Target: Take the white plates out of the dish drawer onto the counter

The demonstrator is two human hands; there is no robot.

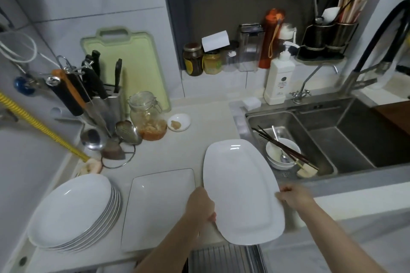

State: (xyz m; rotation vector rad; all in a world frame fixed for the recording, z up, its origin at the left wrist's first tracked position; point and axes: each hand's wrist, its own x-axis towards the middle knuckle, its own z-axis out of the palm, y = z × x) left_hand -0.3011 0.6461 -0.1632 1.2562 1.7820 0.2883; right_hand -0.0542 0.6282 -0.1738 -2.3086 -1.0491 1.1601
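I hold a large white oblong plate with both hands above the counter's front edge, beside the sink. My left hand grips its left rim. My right hand grips its right rim. A flat white rectangular plate lies on the counter just left of it. Further left sits a stack of several white oval plates. The metal rack of the dish drawer shows at the bottom edge, under the held plate.
The steel sink to the right holds bowls, a spoon and chopsticks. A knife block, a glass jar, a small saucer, ladles and a green cutting board crowd the back left. Bottles and a soap dispenser stand behind.
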